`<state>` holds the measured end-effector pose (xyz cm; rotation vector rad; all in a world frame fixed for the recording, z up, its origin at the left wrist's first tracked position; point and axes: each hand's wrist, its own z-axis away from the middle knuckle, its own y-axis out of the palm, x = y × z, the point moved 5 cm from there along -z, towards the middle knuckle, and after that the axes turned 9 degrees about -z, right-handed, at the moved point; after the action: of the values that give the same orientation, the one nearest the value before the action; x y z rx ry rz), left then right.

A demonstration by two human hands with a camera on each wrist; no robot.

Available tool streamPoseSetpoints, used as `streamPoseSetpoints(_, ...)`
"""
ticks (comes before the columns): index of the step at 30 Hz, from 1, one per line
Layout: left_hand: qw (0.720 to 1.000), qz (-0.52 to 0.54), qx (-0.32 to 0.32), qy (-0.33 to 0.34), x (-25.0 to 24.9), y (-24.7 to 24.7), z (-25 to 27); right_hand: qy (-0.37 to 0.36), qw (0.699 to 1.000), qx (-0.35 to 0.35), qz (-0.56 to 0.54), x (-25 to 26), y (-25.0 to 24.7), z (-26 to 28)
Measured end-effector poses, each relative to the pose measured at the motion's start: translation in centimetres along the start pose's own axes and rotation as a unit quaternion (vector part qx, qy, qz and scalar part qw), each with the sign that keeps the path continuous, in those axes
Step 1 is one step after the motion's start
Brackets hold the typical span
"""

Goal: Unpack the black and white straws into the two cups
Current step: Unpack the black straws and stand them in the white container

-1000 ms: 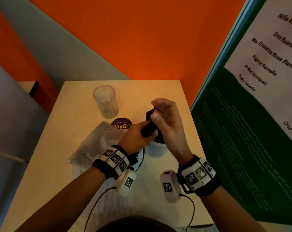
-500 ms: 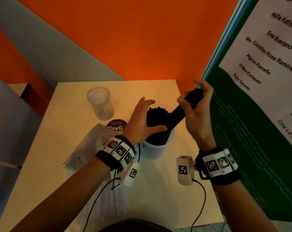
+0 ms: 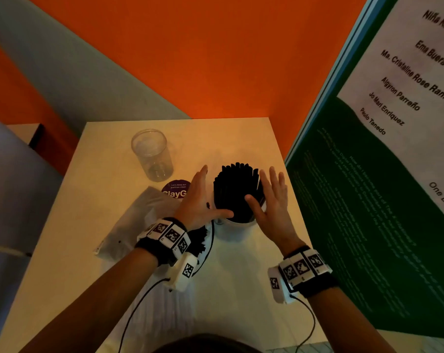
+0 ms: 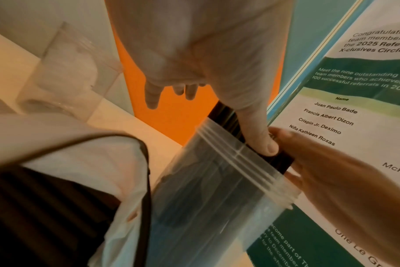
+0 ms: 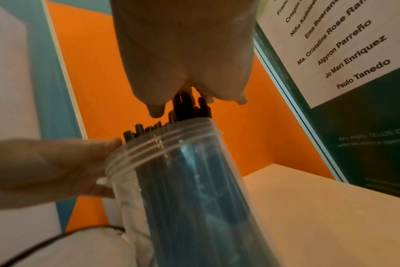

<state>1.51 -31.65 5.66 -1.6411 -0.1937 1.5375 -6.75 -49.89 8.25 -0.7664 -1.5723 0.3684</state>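
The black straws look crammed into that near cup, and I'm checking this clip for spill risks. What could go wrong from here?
1. The black straws stand tall and packed above the near cup, and both open hands, left hand and right hand, only press their sides, so they may fan out or tip the cup over.
2. The near cup stands close to the table's right edge, so a topple could send straws off it.

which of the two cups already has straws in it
The near cup between both hands, packed with black straws. The far clear cup beside the purple sticker holds none.
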Motion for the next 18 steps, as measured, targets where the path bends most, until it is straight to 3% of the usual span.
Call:
streamPoseSetpoints(2,1.0,-0.022,-0.009,-0.004,1.4,-0.3,0.5,-0.029,0.998,-0.029,-0.041,1.6,-1.0,0.0)
streamPoseSetpoints(5,0.998,-0.061,-0.027,-0.011,3.2,-1.2,1.9,-0.177,0.974,-0.106,-0.099,6.5,-2.1,1.0)
streamPoseSetpoints(7,0.993,-0.11,-0.034,-0.002,4.3,-1.8,2.7,-0.241,0.957,-0.098,-0.126,9.4,-1.1,2.0)
streamPoseSetpoints(9,0.99,-0.14,-0.009,0.015,5.0,-2.2,3.4,-0.22,0.966,0.031,-0.131,11.3,2.0,2.8)
streamPoseSetpoints(11,0.991,-0.132,0.025,0.012,5.7,-2.0,3.9,-0.107,0.962,0.243,-0.066,10.9,6.8,3.4)
streamPoseSetpoints(13,0.985,-0.171,0.029,-0.015,6.4,-2.1,4.5,-0.018,0.902,0.428,0.049,8.9,11.7,4.5)
streamPoseSetpoints(15,0.979,-0.198,0.032,-0.042,6.8,-2.1,5.0,0.033,0.866,0.483,0.12,7.3,14.8,5.0)
streamPoseSetpoints(18,0.985,-0.166,0.038,-0.035,6.6,-2.3,5.5,0.027,0.898,0.417,0.138,6.6,18.2,4.4)
